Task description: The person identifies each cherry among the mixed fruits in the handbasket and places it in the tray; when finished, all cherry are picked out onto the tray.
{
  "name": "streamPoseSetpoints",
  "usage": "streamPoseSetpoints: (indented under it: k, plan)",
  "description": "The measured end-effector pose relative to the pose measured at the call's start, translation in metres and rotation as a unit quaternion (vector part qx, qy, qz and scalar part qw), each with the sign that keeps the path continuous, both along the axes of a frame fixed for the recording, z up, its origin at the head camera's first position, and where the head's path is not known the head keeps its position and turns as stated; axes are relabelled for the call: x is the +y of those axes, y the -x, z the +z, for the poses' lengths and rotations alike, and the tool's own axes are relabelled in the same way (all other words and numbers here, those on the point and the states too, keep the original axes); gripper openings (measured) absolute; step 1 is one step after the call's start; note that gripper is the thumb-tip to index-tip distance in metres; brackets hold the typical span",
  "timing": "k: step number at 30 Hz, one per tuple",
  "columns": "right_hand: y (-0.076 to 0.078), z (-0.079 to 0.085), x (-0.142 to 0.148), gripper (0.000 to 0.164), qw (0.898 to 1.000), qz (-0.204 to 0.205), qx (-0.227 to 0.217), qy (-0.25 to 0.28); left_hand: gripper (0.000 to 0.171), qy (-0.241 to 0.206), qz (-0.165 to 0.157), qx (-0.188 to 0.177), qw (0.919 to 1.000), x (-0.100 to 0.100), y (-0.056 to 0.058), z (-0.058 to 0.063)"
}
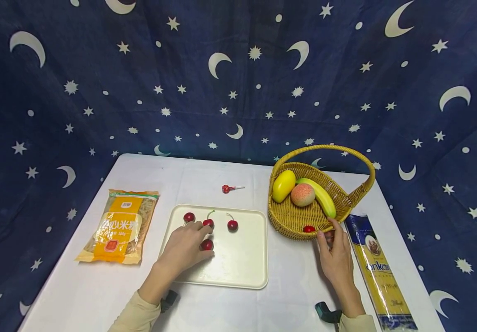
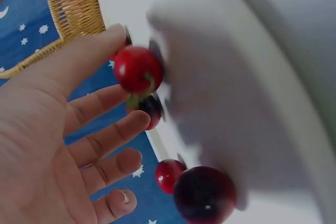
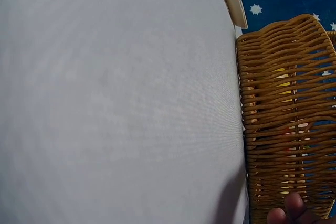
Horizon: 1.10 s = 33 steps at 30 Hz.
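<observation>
My left hand [image 1: 186, 246] reaches low over a cream tray [image 1: 242, 272], thumb and fingers spread apart. A dark red cherry [image 1: 207, 245] lies between thumb and index finger; the left wrist view shows this cherry [image 2: 138, 70] near the fingertips, not pinched. Other cherries sit along the tray's far side, one with its stem up [image 1: 232, 225]. At the front right of a wicker basket [image 1: 292, 226], my right hand [image 1: 337, 258] holds the rim, index finger over it and thumb at the front. Inside are a red cherry [image 1: 309, 228], banana [image 1: 323, 198], peach [image 1: 303, 195] and yellow mango-like fruit [image 1: 284, 186].
A wrapped lollipop [image 1: 228, 188] lies behind the tray. On the left is an orange bag of rice noodles [image 1: 118, 228]; a long blue and yellow pasta packet [image 1: 379, 272] lies right of the basket. The basket's tall handle [image 1: 325, 147] arches over it.
</observation>
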State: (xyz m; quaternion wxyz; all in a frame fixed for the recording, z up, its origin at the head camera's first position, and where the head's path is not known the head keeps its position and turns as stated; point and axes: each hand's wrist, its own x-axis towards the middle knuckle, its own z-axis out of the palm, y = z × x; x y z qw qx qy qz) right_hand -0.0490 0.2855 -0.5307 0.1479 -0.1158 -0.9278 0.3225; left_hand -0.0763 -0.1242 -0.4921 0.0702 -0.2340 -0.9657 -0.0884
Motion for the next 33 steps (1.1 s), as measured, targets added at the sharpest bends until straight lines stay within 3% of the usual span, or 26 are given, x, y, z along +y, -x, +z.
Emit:
streamPoseSetpoints:
  k: [16, 33]
  plan:
    - [0.0, 0.0, 0.001, 0.055, 1.0, 0.0, -0.001, -0.005, 0.047, -0.034, -0.037, 0.019, 0.9985, 0.016, 0.013, 0.016]
    - [0.0, 0.002, 0.002, 0.055, 1.0, 0.0, 0.0, -0.004, 0.038, -0.033, -0.104, 0.022, 0.9938, 0.067, 0.039, 0.048]
